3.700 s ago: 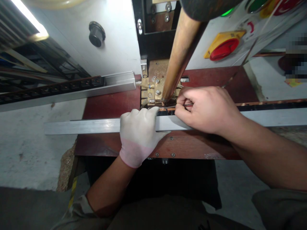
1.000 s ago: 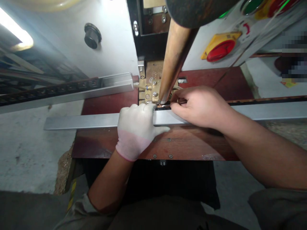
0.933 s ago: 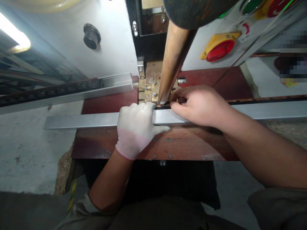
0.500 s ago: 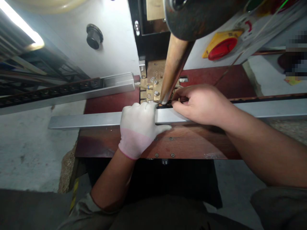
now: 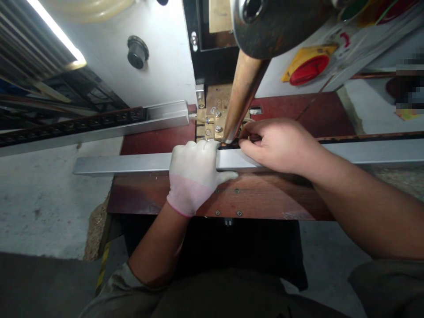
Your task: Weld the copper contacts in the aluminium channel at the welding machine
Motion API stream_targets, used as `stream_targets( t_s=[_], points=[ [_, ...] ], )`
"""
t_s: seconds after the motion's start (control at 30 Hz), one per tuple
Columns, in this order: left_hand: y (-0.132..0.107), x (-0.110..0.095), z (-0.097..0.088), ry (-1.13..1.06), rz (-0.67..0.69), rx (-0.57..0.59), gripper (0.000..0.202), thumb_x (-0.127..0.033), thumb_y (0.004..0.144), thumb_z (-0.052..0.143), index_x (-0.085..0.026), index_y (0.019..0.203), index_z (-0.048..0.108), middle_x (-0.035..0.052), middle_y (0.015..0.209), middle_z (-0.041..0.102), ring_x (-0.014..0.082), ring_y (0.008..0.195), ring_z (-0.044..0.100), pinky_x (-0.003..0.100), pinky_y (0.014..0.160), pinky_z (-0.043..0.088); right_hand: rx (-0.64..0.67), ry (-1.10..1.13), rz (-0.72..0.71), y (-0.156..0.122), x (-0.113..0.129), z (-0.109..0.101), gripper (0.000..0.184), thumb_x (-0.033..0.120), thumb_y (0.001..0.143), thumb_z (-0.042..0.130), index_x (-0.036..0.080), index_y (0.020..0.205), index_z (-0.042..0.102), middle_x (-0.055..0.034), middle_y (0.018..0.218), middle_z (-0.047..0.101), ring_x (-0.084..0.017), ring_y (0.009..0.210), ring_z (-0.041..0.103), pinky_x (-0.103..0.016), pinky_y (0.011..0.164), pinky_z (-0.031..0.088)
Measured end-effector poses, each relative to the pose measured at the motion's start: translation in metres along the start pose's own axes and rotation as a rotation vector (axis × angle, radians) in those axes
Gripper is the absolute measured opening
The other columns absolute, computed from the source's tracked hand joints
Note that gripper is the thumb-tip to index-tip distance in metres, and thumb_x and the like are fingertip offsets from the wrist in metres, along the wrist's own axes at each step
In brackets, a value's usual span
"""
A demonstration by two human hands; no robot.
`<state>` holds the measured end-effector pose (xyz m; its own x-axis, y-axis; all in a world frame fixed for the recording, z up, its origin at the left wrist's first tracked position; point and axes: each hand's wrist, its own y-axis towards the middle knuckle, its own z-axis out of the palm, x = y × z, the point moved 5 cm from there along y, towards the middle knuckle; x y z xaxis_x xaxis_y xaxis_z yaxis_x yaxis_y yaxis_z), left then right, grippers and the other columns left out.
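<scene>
A long grey metal channel (image 5: pixel 126 163) lies across a dark red work plate (image 5: pixel 265 198) under a copper electrode rod (image 5: pixel 240 101). My left hand (image 5: pixel 194 174), in a white glove, is wrapped over the channel just left of the rod's tip. My bare right hand (image 5: pixel 280 145) rests on the channel to the right of the tip, its fingers pinched on a thin dark strip (image 5: pixel 364 137) that runs along the channel's far edge. A brass block with screws (image 5: pixel 210 123) sits behind the rod's tip.
A second metal channel with a black slotted strip (image 5: pixel 99 126) lies at the back left. A black knob (image 5: pixel 137 52) sits on the white machine face. A red switch on a yellow plate (image 5: pixel 308 68) is at the upper right.
The channel has shifted slightly to the right under both hands. Both hands keep their grip beside the rod's tip. The view has tilted a little.
</scene>
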<state>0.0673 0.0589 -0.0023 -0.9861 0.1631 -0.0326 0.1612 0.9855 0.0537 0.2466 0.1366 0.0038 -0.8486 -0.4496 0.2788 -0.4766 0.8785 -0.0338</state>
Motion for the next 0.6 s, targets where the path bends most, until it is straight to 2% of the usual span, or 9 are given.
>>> stream_targets(
  t_s=[0.17, 0.3, 0.4, 0.5, 0.6],
  points=[
    [-0.002, -0.001, 0.001, -0.025, -0.008, -0.01, 0.079, -0.087, 0.085, 0.099, -0.025, 0.131, 0.082, 0.013, 0.117, 0.09, 0.0428, 0.107, 0.083, 0.05, 0.082, 0.052, -0.021, -0.014, -0.014, -0.004, 0.004, 0.0, 0.032, 0.038, 0.107, 0.059, 0.028, 0.114, 0.089, -0.0114, 0.101, 0.089, -0.037, 0.094, 0.082, -0.047, 0.079, 0.051],
    [-0.01, -0.004, 0.002, -0.004, -0.026, -0.035, 0.075, -0.084, 0.087, 0.099, -0.027, 0.133, 0.083, 0.0122, 0.113, 0.09, 0.0413, 0.104, 0.083, 0.049, 0.08, 0.051, 0.007, -0.029, 0.004, -0.009, 0.014, -0.004, 0.02, 0.035, 0.104, 0.065, 0.029, 0.096, 0.082, -0.0106, 0.093, 0.087, -0.035, 0.089, 0.08, -0.045, 0.074, 0.044],
    [-0.021, -0.006, 0.005, -0.002, -0.048, -0.098, 0.072, -0.082, 0.092, 0.096, -0.028, 0.137, 0.084, 0.0124, 0.109, 0.09, 0.0406, 0.102, 0.083, 0.049, 0.08, 0.049, -0.002, -0.004, 0.029, -0.012, 0.015, -0.016, 0.017, 0.032, 0.103, 0.068, 0.029, 0.09, 0.079, -0.0113, 0.092, 0.086, -0.035, 0.089, 0.079, -0.045, 0.076, 0.046],
    [-0.036, -0.008, 0.011, -0.037, -0.064, -0.158, 0.073, -0.083, 0.097, 0.09, -0.027, 0.144, 0.083, 0.0123, 0.106, 0.089, 0.0403, 0.1, 0.081, 0.05, 0.083, 0.049, -0.129, -0.016, 0.083, -0.016, 0.005, -0.033, 0.022, 0.03, 0.107, 0.064, 0.024, 0.102, 0.084, -0.0176, 0.105, 0.088, -0.04, 0.101, 0.082, -0.05, 0.089, 0.055],
    [-0.055, -0.009, 0.019, -0.09, -0.057, -0.213, 0.08, -0.082, 0.095, 0.093, -0.025, 0.151, 0.082, 0.0138, 0.117, 0.091, 0.0407, 0.107, 0.081, 0.051, 0.092, 0.052, -0.309, -0.055, 0.12, -0.033, -0.008, -0.042, 0.037, 0.029, 0.109, 0.063, 0.015, 0.134, 0.086, -0.0234, 0.131, 0.087, -0.047, 0.129, 0.08, -0.059, 0.113, 0.058]
  ],
)
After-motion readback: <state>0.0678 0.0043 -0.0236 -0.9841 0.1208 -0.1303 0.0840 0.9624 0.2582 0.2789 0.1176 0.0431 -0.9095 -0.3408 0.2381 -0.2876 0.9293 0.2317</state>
